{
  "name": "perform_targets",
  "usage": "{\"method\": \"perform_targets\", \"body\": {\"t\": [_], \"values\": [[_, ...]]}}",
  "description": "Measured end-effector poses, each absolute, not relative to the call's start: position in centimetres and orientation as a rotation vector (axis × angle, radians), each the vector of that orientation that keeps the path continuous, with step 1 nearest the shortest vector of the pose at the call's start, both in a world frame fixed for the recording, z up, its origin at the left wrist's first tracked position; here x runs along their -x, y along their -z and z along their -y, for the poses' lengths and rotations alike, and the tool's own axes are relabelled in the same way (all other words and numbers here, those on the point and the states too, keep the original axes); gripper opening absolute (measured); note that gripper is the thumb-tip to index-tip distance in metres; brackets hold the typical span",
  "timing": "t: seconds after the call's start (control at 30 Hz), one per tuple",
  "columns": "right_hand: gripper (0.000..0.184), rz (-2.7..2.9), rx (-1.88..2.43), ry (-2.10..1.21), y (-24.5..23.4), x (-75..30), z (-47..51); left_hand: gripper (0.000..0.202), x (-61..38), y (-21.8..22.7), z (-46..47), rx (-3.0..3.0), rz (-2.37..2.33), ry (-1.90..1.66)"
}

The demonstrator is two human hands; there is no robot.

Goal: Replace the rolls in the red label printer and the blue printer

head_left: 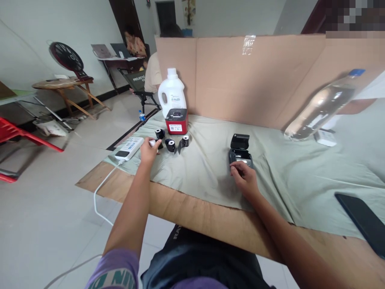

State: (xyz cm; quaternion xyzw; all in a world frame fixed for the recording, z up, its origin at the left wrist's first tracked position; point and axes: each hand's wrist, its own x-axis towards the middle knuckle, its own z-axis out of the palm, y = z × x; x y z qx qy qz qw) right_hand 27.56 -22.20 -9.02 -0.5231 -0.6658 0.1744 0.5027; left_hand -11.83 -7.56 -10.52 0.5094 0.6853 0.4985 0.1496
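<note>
My left hand (148,151) is closed around a small black roll (159,145) with a white core, at the left of the cloth. Close by lie several similar black rolls (171,145) with white cores, one with a loose end trailing. My right hand (245,176) has its fingers curled on the near edge of a small black portable printer (240,154). The printer's lid (240,141) stands raised, and its compartment shows no roll. My right fingers cover part of the printer's front.
A white power bank (130,148) with a white cable lies left of my left hand. Behind the rolls stand a red-and-black box (177,122) and a white jug (173,90). At right are a large clear bottle (325,104) and a black phone (362,220). A cardboard screen (222,76) borders the back.
</note>
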Motion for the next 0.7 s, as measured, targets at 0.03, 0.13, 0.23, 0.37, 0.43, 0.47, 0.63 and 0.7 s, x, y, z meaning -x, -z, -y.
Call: {"method": "perform_targets", "body": {"t": [0.03,0.13,0.23,0.37,0.43,0.47,0.63,0.7], "values": [[0.011,1.610,1.263,-0.420,9.0,-27.5,22.2,0.037,11.9,10.7,7.4,-1.425,-1.939,-1.441],[0.012,1.614,1.262,-0.413,9.0,-27.5,22.2,0.048,12.3,11.3,6.8,-1.374,-1.906,-1.475],[0.013,1.613,1.259,-0.421,9.0,-27.5,22.2,0.054,12.7,11.7,6.4,-1.366,-1.937,-1.469],[0.014,1.625,1.263,-0.419,9.0,-27.6,22.3,0.046,13.1,11.8,6.3,-1.391,-2.022,-1.478],[0.014,1.620,1.267,-0.419,9.0,-27.6,22.3,0.040,13.3,11.7,6.3,-1.436,-2.030,-1.532],[0.014,1.616,1.270,-0.420,9.0,-27.6,22.3,0.037,13.4,11.7,6.2,-1.471,-2.038,-1.569],[0.014,1.621,1.277,-0.426,9.0,-27.7,22.3,0.040,13.9,11.7,5.9,-1.406,-2.022,-1.645],[0.014,1.620,1.274,-0.430,9.1,-27.7,22.3,0.046,13.8,11.8,5.6,-1.241,-1.942,-1.674]]}}
